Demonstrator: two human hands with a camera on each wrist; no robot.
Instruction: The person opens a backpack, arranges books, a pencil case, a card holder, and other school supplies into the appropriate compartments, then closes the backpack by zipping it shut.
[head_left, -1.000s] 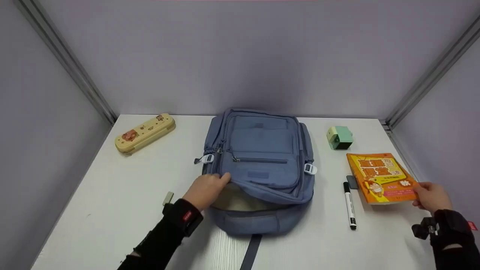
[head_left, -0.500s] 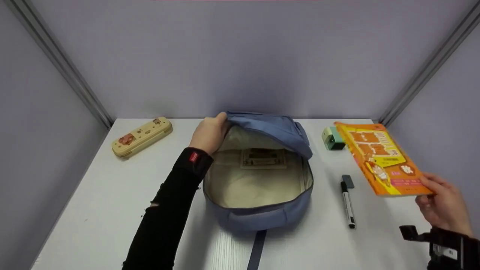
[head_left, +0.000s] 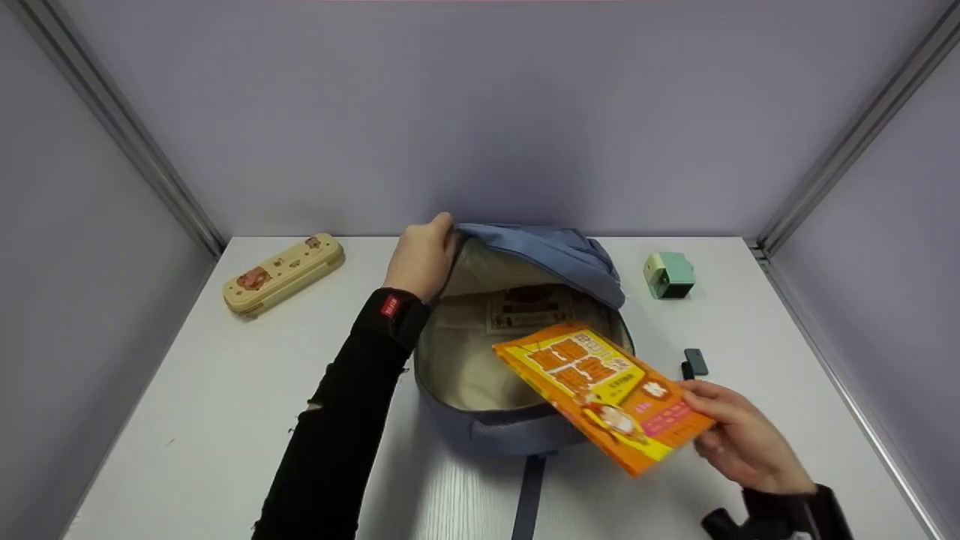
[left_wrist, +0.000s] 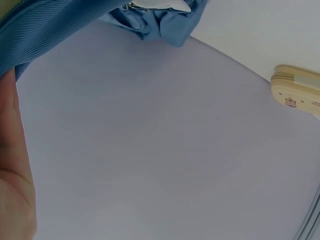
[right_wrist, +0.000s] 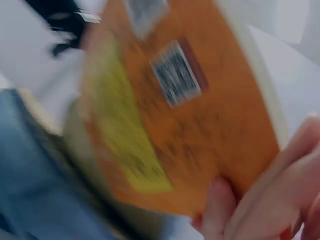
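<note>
A blue backpack [head_left: 499,435] lies on the table with its front flap lifted, showing the pale lining and a printed label inside. My left hand [head_left: 421,259] grips the flap's edge at the upper left and holds it up; in the left wrist view the blue fabric [left_wrist: 50,30] runs up from the fingers. My right hand [head_left: 742,435] pinches an orange and yellow book [head_left: 600,390] by its lower right corner. The book's far end overlaps the bag's opening in the head view. Its back, with a QR code, faces the right wrist camera.
A cream pencil case [head_left: 283,274] lies at the back left. On the right are a green, boxy pencil sharpener-like item [head_left: 669,275] and a small grey flat piece [head_left: 696,361]. A black marker cap [head_left: 687,370] shows beside it, the rest hidden. Walls enclose the table.
My left hand has raised the backpack's flap up and back, exposing the inside. My right hand has lifted the book from the table's right side and carried it left to the bag's opening.
</note>
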